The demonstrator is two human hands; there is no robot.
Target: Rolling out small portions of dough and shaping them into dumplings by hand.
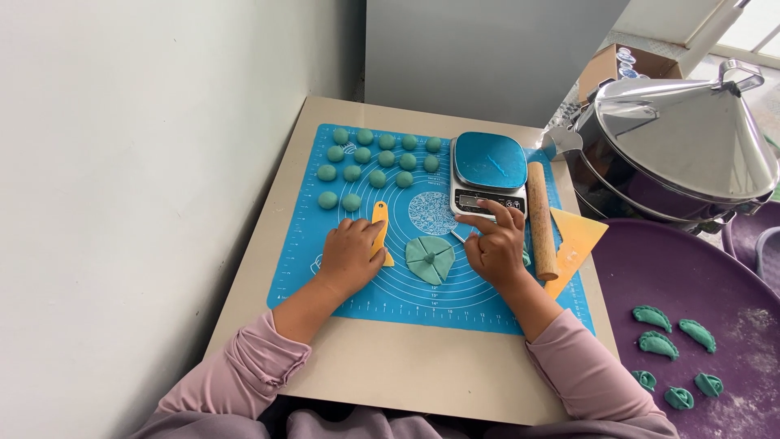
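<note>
– 2 hands over the blue silicone baking mat (325, 268), head view. What has each got?

– Left hand (351, 254) lies knuckles-up, fingers curled over a small orange plastic scraper (379, 218); the scraper's tip sticks out above the fingers. Right hand (492, 244) pinches a thin pale stick (457, 237) between thumb and fingers, index finger stretched toward the scale.

– And the dough?

– 1 flat round green dough disc (430, 258), scored into wedges, sits on the mat between both hands, apart from the left, with the stick's tip just beside its upper right edge.

– Around them?

– 15 small green dough balls (377, 157) in rows at the mat's upper left. A small digital kitchen scale with a blue top (488, 167) stands above the right hand, a wooden rolling pin (541, 219) lies just right of it, then a yellow triangular card (578, 236). Further right, a purple round tray (674, 276) carries 6 folded green dumplings (658, 345), with a steel steamer pot with a conical lid (691, 138) behind.
</note>
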